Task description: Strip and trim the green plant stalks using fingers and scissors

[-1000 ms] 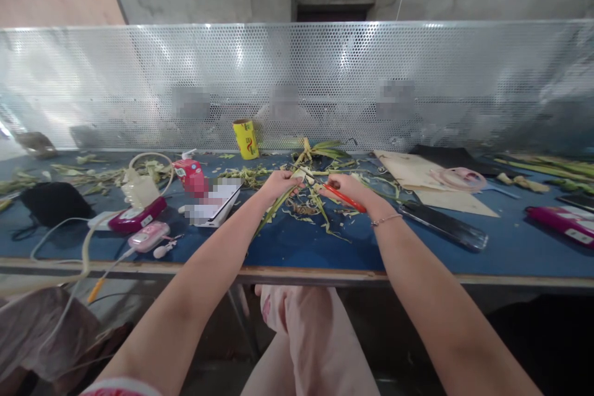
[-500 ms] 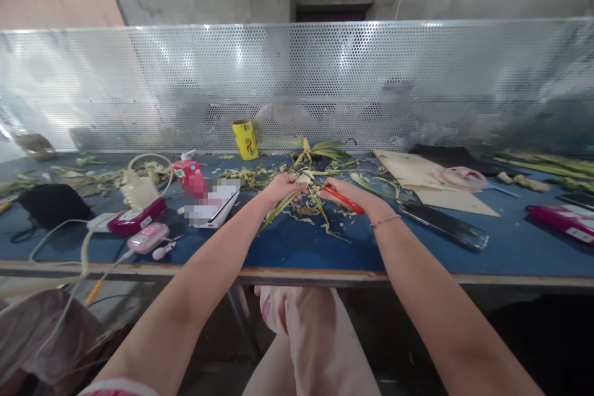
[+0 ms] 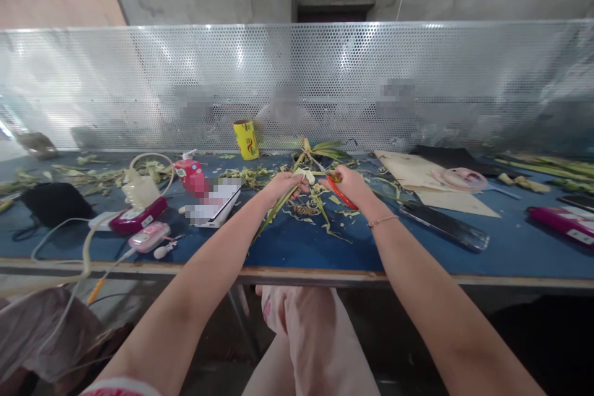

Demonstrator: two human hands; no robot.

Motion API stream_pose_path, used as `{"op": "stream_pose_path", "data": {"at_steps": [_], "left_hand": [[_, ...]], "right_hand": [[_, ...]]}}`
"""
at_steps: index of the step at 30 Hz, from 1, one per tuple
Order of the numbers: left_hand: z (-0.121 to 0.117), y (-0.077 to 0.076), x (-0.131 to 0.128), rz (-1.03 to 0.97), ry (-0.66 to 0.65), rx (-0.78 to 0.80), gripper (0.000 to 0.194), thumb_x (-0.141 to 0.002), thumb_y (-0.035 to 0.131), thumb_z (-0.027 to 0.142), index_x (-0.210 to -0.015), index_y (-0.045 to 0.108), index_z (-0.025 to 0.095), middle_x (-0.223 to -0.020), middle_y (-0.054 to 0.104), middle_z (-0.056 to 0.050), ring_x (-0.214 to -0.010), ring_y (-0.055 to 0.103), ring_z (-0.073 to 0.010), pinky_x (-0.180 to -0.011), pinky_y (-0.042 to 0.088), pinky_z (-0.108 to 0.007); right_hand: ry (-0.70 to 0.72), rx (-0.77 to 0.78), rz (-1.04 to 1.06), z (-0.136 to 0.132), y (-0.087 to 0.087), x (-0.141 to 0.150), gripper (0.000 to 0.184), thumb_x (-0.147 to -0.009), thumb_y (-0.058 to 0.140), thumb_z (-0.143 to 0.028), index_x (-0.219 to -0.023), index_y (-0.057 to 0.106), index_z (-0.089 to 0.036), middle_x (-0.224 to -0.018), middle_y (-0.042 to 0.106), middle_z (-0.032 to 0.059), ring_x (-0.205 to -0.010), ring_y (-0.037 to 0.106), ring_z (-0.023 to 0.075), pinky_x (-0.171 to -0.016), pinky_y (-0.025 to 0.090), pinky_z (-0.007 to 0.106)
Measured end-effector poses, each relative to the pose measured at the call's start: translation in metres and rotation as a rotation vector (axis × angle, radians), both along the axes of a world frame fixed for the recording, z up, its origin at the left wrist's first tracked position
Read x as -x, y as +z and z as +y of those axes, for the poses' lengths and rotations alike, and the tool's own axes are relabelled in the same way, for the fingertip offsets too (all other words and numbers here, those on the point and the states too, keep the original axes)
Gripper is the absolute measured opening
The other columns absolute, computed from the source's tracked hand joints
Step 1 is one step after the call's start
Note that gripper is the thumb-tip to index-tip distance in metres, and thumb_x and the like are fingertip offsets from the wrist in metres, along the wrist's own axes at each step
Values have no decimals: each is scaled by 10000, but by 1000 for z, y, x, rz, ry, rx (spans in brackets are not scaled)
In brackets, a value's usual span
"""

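My left hand is closed on a plant stalk with long green leaves that trail down toward the table's front edge. A pale end of the stalk pokes out past my fingertips. My right hand grips a pair of red-handled scissors, whose blades point up and to the left, just right of the stalk and apart from it. Under and around both hands lie cut leaves and trimmings. Behind them a leafy plant piece rests on the blue table.
A yellow cardboard tube stands before the perforated metal screen. To the left are a red drink carton, a propped phone and a purple box. On the right lie a dark phone, cardboard and a tape roll.
The scissors have moved away from the stalk end and turned more upright, with the blades now pointing up-left. My right hand has shifted slightly up; my left hand still holds the stalk.
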State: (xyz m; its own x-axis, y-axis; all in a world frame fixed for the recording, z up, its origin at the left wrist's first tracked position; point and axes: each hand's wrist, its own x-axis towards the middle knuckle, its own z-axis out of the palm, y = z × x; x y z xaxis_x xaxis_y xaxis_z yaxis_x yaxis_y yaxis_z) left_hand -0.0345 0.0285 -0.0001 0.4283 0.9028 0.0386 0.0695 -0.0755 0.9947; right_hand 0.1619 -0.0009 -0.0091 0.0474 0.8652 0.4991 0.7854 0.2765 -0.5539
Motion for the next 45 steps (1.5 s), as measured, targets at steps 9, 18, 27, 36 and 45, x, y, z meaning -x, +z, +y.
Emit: {"op": "stream_pose_path", "data": {"at_steps": [9, 18, 27, 36, 45], "left_hand": [[-11, -2, -10, -66, -76, -42, 387, -827, 415, 492, -719, 559, 149, -547, 561, -28, -337, 358, -48, -362, 257, -208], [-20, 0, -14, 387, 165, -522, 227, -793, 495, 355, -670, 515, 164, -524, 523, 17, -437, 450, -79, -481, 338, -214], [-10, 0, -10, 274, 295, -639, 160, -745, 539, 270, -655, 580, 145, -578, 524, 16, -542, 433, -73, -557, 331, -204], [-9, -1, -10, -165, 45, -6, 198, -626, 691, 276, -650, 556, 134, -568, 567, 16, -508, 525, -74, -524, 430, -208], [4, -3, 1, -104, 529, -375, 127, -652, 622, 262, -630, 588, 142, -566, 570, 5, -491, 502, -91, -475, 426, -223]], "right_hand": [[235, 39, 512, 13, -15, 35, 420, -592, 645, -539, -752, 457, -200, -634, 517, -42, -541, 454, 93, -523, 378, 239], [291, 73, 721, 12, -15, 42, 385, -514, 721, -367, -735, 454, -199, -599, 526, -57, -517, 471, 79, -505, 405, 231], [364, 100, 847, 6, -11, 44, 397, -514, 713, -352, -772, 454, -198, -616, 544, -57, -514, 496, 82, -509, 411, 230], [442, 62, 924, 3, -7, 38, 428, -505, 739, -384, -758, 456, -185, -619, 504, -65, -548, 493, 73, -556, 416, 233], [322, 158, 787, 14, -18, 36, 483, -562, 687, -541, -750, 373, -226, -531, 382, -90, -411, 327, 54, -389, 264, 208]]}}
